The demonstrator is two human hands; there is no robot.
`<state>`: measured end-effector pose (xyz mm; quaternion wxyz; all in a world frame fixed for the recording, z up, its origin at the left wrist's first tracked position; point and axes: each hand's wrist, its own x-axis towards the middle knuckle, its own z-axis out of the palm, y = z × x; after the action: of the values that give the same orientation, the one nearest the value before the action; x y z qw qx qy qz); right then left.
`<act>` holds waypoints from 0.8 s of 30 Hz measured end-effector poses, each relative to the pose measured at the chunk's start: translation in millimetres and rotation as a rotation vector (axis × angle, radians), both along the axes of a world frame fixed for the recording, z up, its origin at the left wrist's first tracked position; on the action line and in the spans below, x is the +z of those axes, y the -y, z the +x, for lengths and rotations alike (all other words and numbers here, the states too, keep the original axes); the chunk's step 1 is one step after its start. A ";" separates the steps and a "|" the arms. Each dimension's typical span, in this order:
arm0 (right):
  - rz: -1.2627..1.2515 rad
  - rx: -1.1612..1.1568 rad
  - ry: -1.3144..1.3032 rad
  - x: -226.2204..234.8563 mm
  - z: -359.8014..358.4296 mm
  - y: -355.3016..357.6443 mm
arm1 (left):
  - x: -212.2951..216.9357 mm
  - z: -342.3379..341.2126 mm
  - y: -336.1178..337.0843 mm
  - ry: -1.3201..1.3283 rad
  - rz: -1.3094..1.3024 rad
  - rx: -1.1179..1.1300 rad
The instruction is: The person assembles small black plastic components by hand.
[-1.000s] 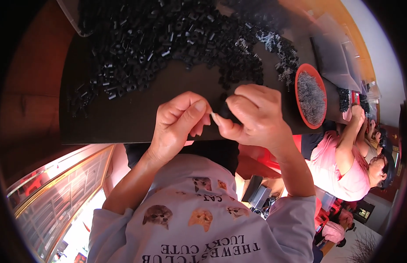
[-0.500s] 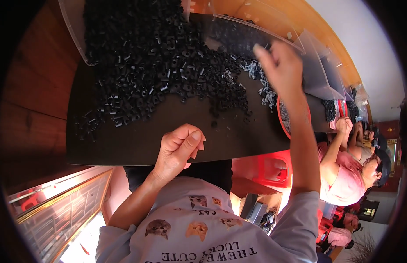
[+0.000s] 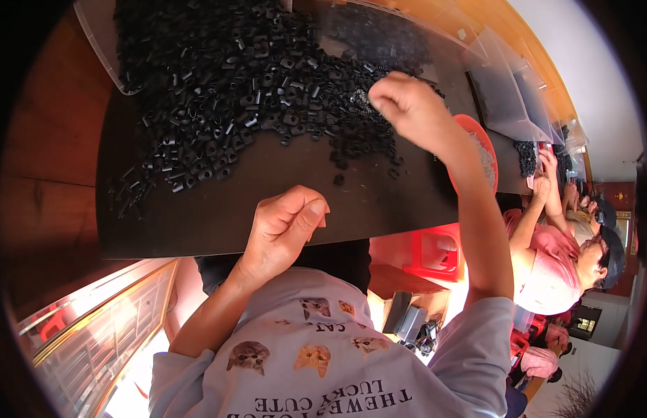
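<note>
My left hand (image 3: 285, 224) is held curled near the table's front edge, its thumb pressed against the bent fingers; whatever lies inside is hidden. Over the right end of a large heap of small black tube-like parts (image 3: 247, 97) hovers my right hand (image 3: 407, 108), fingers bent inward and closed, a little blurred. Its fingertips are beside some small silvery pieces (image 3: 363, 97) among the black parts. I cannot make out what it holds. A red basin (image 3: 485, 136) with tiny grey pieces stands close to my right forearm.
Clear plastic bins (image 3: 508, 90) stand along the table's far right side, and another bin's edge (image 3: 93, 49) shows at the left. A red stool (image 3: 438, 251) is below the front edge. Co-workers in pink (image 3: 546, 258) sit at the right.
My right hand has moved left and lower over the heap, from near the clear bin; its raised thumb has folded in. My left hand stays curled in nearly the same place.
</note>
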<state>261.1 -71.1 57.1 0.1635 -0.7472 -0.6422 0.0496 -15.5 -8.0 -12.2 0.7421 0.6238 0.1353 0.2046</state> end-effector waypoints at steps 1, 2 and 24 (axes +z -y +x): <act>0.009 -0.009 -0.027 -8.2 -5.8 3.3 | -1.2 0.1 0.7 0.021 0.035 -0.004; 0.019 -0.016 -0.053 -14.4 -10.6 6.2 | -1.9 -0.1 1.2 0.042 0.070 -0.005; 0.093 -0.020 -0.042 -15.6 -53.3 27.9 | 3.0 -0.7 1.6 -0.060 0.012 0.033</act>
<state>207.7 -99.0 41.5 0.2122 -0.7439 -0.6328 0.0336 -16.3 -9.6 -9.2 0.7307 0.6317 0.1663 0.1987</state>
